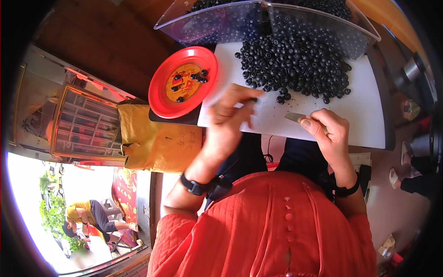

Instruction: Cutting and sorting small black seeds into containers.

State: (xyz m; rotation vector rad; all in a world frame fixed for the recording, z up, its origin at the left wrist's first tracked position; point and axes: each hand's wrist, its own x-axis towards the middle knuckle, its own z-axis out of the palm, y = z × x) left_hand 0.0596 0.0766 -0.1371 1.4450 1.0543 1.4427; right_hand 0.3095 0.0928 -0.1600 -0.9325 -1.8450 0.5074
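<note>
My right hand is closed around a small knife, its short grey blade pointing left over the white board. Slightly blurred, my left hand is over the board's left part, with a small black round piece pinched at its fingertips. Beyond both hands lies a large heap of small black round pieces, some showing a hole or pale ring. A few loose ones sit at the heap's near edge, and dark crumbs dot the board between the hands.
Left of the board stands a red plate with several black pieces on its yellow middle. Two clear plastic bins holding more pieces stand at the back. A yellow bag is at lower left. Another person sits outside; someone's feet show at right.
</note>
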